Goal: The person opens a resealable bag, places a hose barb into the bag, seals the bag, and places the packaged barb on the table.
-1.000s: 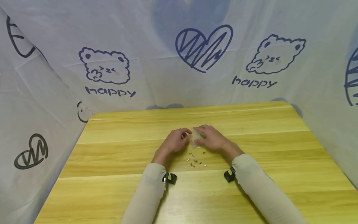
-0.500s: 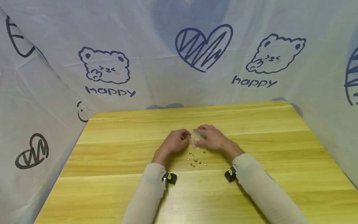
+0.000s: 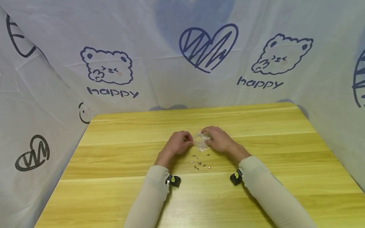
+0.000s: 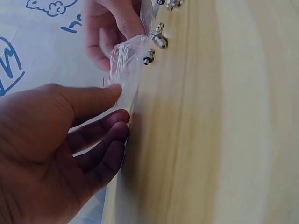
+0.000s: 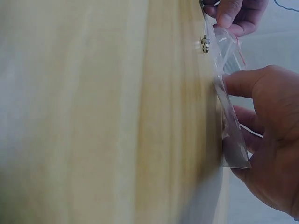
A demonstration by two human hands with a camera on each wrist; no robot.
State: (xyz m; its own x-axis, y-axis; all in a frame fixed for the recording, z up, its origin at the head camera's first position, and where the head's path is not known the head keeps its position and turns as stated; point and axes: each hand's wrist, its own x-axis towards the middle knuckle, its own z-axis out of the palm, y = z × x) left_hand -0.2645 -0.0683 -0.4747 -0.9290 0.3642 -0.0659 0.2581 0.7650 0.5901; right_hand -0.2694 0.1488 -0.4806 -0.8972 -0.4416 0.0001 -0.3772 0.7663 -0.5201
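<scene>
A clear plastic zip bag [image 3: 203, 145] with a thin red line along its opening is stretched between my two hands, just above the wooden table. My left hand [image 3: 180, 143] pinches the bag's left edge between thumb and fingers. At the other side, my right hand [image 3: 219, 140] holds the bag with its thumb on the near face and fingers behind. In the right wrist view, the lower corner of the bag [image 5: 236, 154] hangs past the right hand's fingers. Several small shiny metal fittings [image 3: 199, 163] lie scattered on the tabletop, nearer than the bag; one fitting [image 4: 160, 39] shows close in the left wrist view.
The wood-grain table [image 3: 114, 158] reaches out on both sides of the hands. Behind it hangs a white cloth [image 3: 159, 79] printed with bears and hearts. Black wrist cameras [image 3: 236, 178] sit at both cuffs.
The bag has turned and spread wider between the hands, its red line now visible. My right hand has shifted slightly to the right. The metal fittings have stayed put.
</scene>
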